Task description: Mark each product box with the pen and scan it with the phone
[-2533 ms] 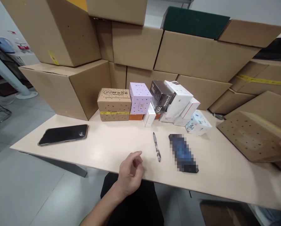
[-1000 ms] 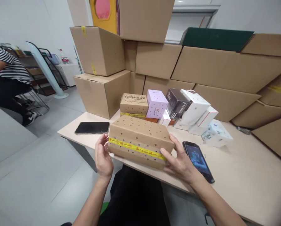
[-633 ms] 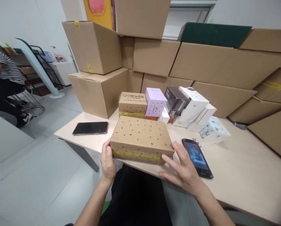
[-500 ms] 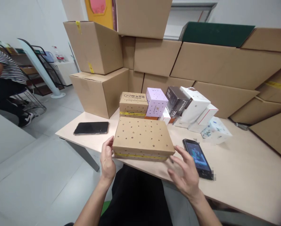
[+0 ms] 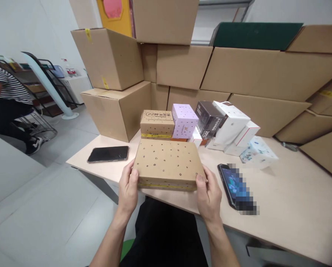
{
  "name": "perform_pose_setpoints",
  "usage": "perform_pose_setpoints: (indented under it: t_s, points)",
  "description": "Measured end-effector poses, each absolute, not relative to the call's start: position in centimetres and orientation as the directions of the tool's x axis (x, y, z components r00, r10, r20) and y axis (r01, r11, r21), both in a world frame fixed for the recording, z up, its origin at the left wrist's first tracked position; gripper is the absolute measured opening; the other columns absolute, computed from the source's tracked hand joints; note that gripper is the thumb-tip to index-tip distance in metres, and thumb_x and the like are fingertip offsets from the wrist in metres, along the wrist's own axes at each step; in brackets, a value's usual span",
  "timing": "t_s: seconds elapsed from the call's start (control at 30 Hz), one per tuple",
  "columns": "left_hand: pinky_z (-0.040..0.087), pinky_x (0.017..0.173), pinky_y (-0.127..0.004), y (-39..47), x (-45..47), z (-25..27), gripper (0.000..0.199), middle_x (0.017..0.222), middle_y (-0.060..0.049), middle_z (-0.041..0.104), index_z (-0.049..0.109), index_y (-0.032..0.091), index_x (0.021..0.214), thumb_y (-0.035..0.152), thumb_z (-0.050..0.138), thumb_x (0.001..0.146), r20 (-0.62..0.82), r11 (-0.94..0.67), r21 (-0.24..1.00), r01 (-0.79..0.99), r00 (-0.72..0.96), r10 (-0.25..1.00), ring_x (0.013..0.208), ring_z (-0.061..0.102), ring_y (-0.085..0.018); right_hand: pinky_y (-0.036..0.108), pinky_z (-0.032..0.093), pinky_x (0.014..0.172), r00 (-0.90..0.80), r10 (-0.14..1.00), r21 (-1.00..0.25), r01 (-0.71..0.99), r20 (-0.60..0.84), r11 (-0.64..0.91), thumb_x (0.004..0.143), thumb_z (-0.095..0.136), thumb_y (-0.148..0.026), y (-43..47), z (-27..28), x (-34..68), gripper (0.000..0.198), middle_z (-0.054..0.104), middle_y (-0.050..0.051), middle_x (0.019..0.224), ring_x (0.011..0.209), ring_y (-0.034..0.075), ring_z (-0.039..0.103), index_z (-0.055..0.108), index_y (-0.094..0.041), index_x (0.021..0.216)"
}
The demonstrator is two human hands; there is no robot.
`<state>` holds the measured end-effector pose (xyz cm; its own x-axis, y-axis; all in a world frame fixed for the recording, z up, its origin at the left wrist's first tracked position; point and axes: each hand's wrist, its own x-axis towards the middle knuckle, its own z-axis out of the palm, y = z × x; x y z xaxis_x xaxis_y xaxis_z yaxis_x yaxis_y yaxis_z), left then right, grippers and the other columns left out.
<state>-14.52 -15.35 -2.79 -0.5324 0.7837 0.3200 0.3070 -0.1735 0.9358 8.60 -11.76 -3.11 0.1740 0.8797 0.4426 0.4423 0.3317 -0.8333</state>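
Observation:
A brown cardboard box [image 5: 167,159] dotted with small dark marks lies at the table's front edge, with yellow tape along its near side. My left hand [image 5: 128,187] grips its left end, thumb on the near corner. At the right end, my right hand [image 5: 210,191] presses its thumb on the corner while the fingers wrap the side. Just behind stands a similar brown box [image 5: 157,124] with printed lettering, beside a lilac box [image 5: 185,120]. A dark phone [image 5: 108,153] lies left of my left hand, and another phone [image 5: 235,187], partly pixelated, lies right of my right hand.
Farther back on the table [image 5: 294,207] stand a dark brown box [image 5: 210,120], a white box [image 5: 229,124] and a floral box [image 5: 258,151]. Large cartons [image 5: 255,74] are stacked behind them. A person in a striped top [image 5: 11,85] sits at far left.
My right hand has come in from the right and closed on the box's right end. My left hand's thumb now rests on its left corner. The view has shifted slightly.

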Motion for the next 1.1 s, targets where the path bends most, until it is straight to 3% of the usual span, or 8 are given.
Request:
perform_pose_setpoints:
  t_s: [0.2,0.37,0.63,0.83,0.97,1.1]
  points:
    - [0.043,0.108,-0.041,-14.4,-15.3,-4.5,0.046,0.136,-0.007,0.060,0.057,0.024,0.133,0.043,0.057,0.091,0.373,-0.351,0.926,0.142,-0.501,0.781,0.130,0.053,-0.028,0.051,0.044,0.106,0.198,0.886,-0.890,0.282,0.419,0.358,0.091,0.055,-0.040,-12.0,-4.2,8.0,0.051,0.056,0.012,0.140,0.127,0.029,0.054,0.051,-0.023,0.139]
    - [0.044,0.107,-0.042,-14.1,-16.0,-6.3,0.045,0.136,-0.008,0.060,0.058,0.025,0.130,0.031,0.062,0.085,0.391,-0.412,0.909,0.071,-0.493,0.778,0.128,0.055,-0.028,0.052,0.046,0.105,0.206,0.891,-0.913,0.160,0.404,0.377,0.086,0.063,-0.034,-11.8,-6.1,7.6,0.049,0.057,0.016,0.136,0.125,0.029,0.055,0.052,-0.020,0.131]
    - [0.053,0.095,-0.037,-13.7,-15.5,-7.4,0.040,0.113,-0.008,0.066,0.058,0.022,0.115,0.014,0.064,0.076,0.346,-0.332,0.934,0.132,-0.561,0.752,0.110,0.064,-0.022,0.052,0.047,0.101,0.223,0.926,-0.946,0.178,0.306,0.270,0.085,0.065,-0.035,-11.6,-8.1,7.9,0.037,0.060,0.015,0.124,0.117,0.027,0.058,0.056,-0.021,0.117]
    - [0.045,0.108,-0.038,-13.4,-15.2,-7.2,0.061,0.134,-0.009,0.059,0.051,0.025,0.134,0.010,0.059,0.075,0.346,-0.319,0.936,0.147,-0.540,0.767,0.128,0.055,-0.024,0.048,0.049,0.093,0.232,0.940,-0.948,0.255,0.251,0.190,0.084,0.065,-0.042,-12.0,-7.7,8.0,0.057,0.060,0.014,0.127,0.106,0.026,0.059,0.049,-0.023,0.135]
    - [0.047,0.104,-0.037,-13.5,-15.3,-7.2,0.051,0.123,-0.006,0.063,0.061,0.024,0.124,0.011,0.057,0.074,0.360,-0.261,0.931,0.257,-0.514,0.779,0.121,0.058,-0.025,0.046,0.051,0.084,0.212,0.933,-0.905,0.377,0.291,0.197,0.083,0.067,-0.048,-12.1,-7.3,8.2,0.068,0.062,0.012,0.119,0.092,0.024,0.058,0.046,-0.023,0.143]
    - [0.053,0.090,-0.034,-13.6,-15.4,-7.5,0.041,0.108,-0.005,0.066,0.064,0.023,0.115,0.015,0.059,0.075,0.315,-0.206,0.946,0.252,-0.551,0.773,0.105,0.064,-0.023,0.049,0.051,0.091,0.150,0.935,-0.910,0.321,0.322,0.262,0.085,0.065,-0.048,-12.1,-7.4,8.4,0.068,0.060,0.013,0.126,0.105,0.027,0.060,0.044,-0.023,0.145]
